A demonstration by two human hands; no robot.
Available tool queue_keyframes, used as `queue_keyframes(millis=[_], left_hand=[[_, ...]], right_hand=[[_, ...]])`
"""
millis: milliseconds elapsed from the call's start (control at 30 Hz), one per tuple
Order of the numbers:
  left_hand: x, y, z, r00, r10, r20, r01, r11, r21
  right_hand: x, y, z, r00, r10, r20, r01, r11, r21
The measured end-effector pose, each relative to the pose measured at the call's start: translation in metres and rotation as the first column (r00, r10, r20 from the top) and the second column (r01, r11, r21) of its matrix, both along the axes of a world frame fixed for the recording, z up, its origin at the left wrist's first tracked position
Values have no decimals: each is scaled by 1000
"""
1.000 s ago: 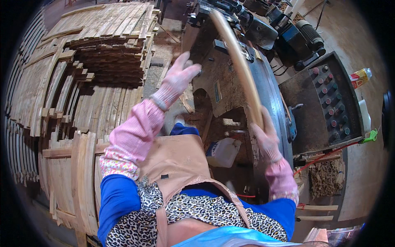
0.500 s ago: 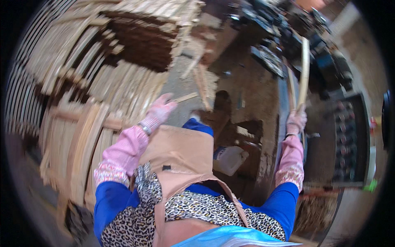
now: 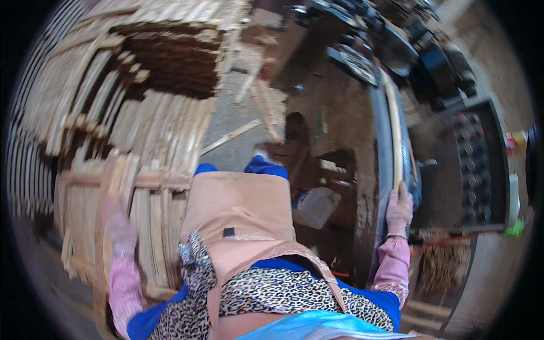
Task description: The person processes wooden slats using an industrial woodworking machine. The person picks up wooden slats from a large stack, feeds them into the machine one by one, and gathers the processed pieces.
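In a light glove, my right hand (image 3: pixel 399 211) is closed round the near end of a long wooden strip (image 3: pixel 392 124). The strip lies along the edge of the machine bench (image 3: pixel 377 170), its far end by the machine parts. My left hand (image 3: pixel 118 224), also gloved, is over the upright wooden slats (image 3: pixel 148 226) at my left. Motion smears its fingers, so whether it grips a slat cannot be made out.
Stacked wooden strips (image 3: pixel 161 122) fill the left side. A loose strip (image 3: pixel 232 137) lies on the floor ahead. Under the bench stands a whitish plastic jug (image 3: pixel 320 208). Dark machinery (image 3: pixel 391 48) is at the far right, beside a dark panel with a row of round parts (image 3: pixel 470 164).
My left hand has swung left and back from near my lap to the slats. My right hand has come nearer, and the strip now lies lower along the bench edge.
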State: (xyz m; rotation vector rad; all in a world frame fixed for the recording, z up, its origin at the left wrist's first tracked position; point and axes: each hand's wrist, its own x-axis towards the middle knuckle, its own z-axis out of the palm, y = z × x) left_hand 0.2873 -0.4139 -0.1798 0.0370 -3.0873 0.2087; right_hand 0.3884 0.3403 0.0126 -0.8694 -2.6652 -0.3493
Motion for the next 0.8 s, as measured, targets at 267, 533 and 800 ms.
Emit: queue_keyframes(millis=[267,533,800], left_hand=[[-4,-15,-11,999,-10,38,11,1000,-11],[-86,61,94,999,53,-1,-39,743,669],[-259,238,142,969,156,-192,208,-99,973]], right_hand=[[15,17,-3,987,88,-135,-74,992,106],[-206,115,-4,979,198,44,-203,958,202],[-233,-160,-4,704,623,-340,-477,62,-877]])
